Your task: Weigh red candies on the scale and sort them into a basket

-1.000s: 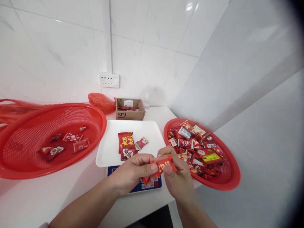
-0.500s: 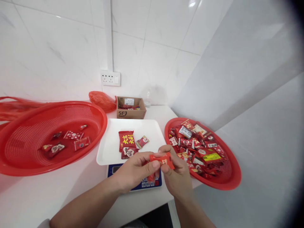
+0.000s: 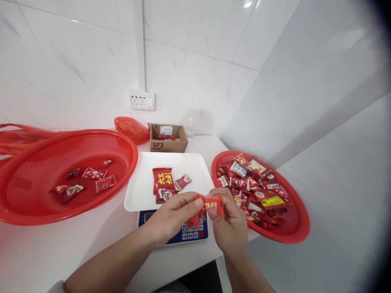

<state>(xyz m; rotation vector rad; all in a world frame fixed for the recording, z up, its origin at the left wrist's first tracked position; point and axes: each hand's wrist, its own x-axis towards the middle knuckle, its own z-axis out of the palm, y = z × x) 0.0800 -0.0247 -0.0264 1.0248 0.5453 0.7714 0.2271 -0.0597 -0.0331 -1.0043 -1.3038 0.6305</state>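
Observation:
Both hands meet over the front of a weighing scale (image 3: 192, 236). My left hand (image 3: 175, 213) pinches the left end of a red wrapped candy (image 3: 210, 204) with yellow lettering. The fingers of my right hand (image 3: 229, 217) close on its other end. More red wrapper shows beneath the fingers, partly hidden, perhaps a second candy. On the scale's white tray (image 3: 140, 171) lie a large red packet (image 3: 163, 179) with yellow characters, a dark red packet (image 3: 165, 195) and a small pink-and-gold packet (image 3: 183, 181).
A red basket (image 3: 128, 142) with several packets stands left. Another red basket (image 3: 301, 228), heaped with wrapped snacks, overhangs the table edge at right. Behind the scale are a cardboard box (image 3: 168, 146) holding packets and a red plastic bag (image 3: 131, 129). A socket (image 3: 142, 100) is on the wall.
The candy has turned slightly between my fingers, showing more of its yellow lettering. My left thumb has shifted up a little. The packets on the tray stay where they were.

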